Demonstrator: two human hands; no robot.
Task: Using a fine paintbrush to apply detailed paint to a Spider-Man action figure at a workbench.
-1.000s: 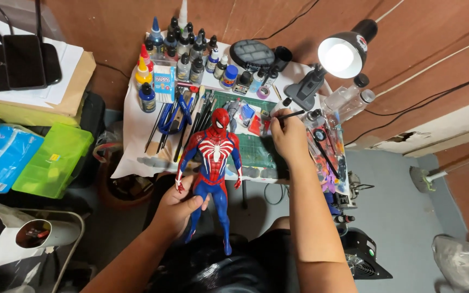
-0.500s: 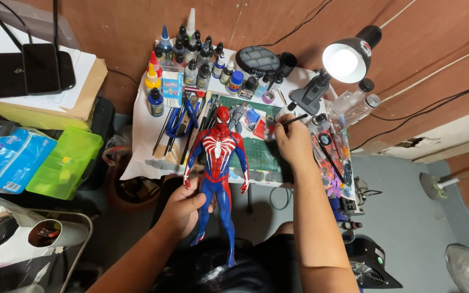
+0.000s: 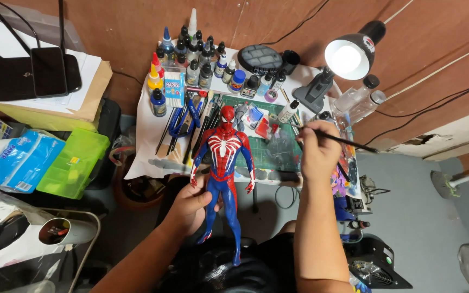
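Fingers [image 3: 204,199] of left hand [image 3: 191,209] clamping red-and-blue figure [image 3: 223,173] | right hand [image 3: 317,152] pinching paintbrush [image 3: 335,139] | risk: loosening grip could be tipping figure onto paint bottles [image 3: 196,59].

A reddish-brown wooden wall [image 3: 137,32] runs behind the small white-covered table [image 3: 142,152], with thin cables strung across it; the lit black desk lamp [image 3: 348,54] stands above and to the right of the right hand [image 3: 318,152]. Below and to the right of that hand lies the grey-blue floor [image 3: 424,228], where a dark boxy device [image 3: 375,263] sits. Well to the left of the left hand [image 3: 188,209] are a green plastic box [image 3: 74,163], a blue tissue pack [image 3: 20,163] and a black router [image 3: 28,70] on papers.
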